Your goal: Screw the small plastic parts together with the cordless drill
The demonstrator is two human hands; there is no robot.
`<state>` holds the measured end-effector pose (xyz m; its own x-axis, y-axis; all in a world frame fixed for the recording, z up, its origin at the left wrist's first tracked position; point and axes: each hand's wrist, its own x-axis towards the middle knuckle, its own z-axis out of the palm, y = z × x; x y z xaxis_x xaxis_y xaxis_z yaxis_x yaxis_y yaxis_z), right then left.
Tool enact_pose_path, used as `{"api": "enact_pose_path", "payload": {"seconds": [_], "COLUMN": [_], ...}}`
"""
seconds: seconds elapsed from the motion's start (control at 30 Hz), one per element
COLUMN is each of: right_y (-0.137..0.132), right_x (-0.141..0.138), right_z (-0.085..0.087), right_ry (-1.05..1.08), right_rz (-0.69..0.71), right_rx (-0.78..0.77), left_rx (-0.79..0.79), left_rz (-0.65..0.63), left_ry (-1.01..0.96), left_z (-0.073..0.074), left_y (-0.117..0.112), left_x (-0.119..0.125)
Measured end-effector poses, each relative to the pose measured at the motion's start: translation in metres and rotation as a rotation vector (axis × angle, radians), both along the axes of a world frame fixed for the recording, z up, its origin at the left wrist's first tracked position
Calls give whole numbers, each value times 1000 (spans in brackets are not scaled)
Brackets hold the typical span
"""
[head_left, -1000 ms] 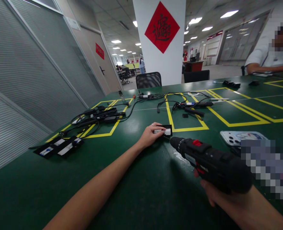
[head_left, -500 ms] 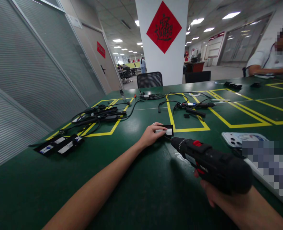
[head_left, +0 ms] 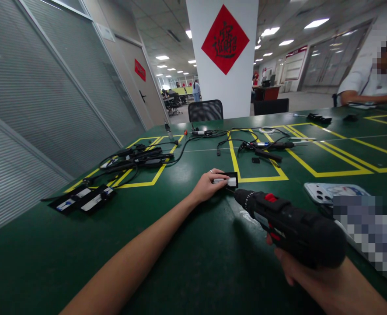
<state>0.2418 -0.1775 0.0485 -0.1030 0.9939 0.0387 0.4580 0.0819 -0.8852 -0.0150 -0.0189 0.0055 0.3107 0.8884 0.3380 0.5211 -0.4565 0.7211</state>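
My left hand (head_left: pixel 205 186) lies over a small black plate with a white block on it (head_left: pixel 233 180), its fingers closed on the piece against the green table. From the right, my right hand (head_left: pixel 293 266) grips a black cordless drill with red accents (head_left: pixel 288 223). The drill's chuck points left, and its bit reaches the near edge of the black plate. Whether the bit is turning or seated in anything, I cannot tell.
Black cables and adapters (head_left: pixel 150 158) lie at left behind two black plates with white pieces (head_left: pixel 95 199). An electric screwdriver (head_left: pixel 272 145) and cables lie farther back. A phone (head_left: pixel 324 192) lies right of the drill. A person (head_left: pixel 360 85) sits at far right.
Both hands, the drill and the black plate keep nearly the same places. The whole view has shifted very slightly.
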Motion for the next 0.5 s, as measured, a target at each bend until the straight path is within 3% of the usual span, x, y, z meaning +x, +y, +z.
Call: {"api": "enact_pose_path", "payload": {"seconds": [0.27,0.5], "right_y": [0,-1], "right_x": [2,-2], "right_z": [1,-10], "right_ry": [56,37], "right_rz": [71,25], "right_rx": [31,111], "left_rx": [-7,5], "left_rz": [-11,-24], "left_ry": [-5,-16], "left_z": [1,-3], "left_y": [0,3], "left_x": [-1,-2]}}
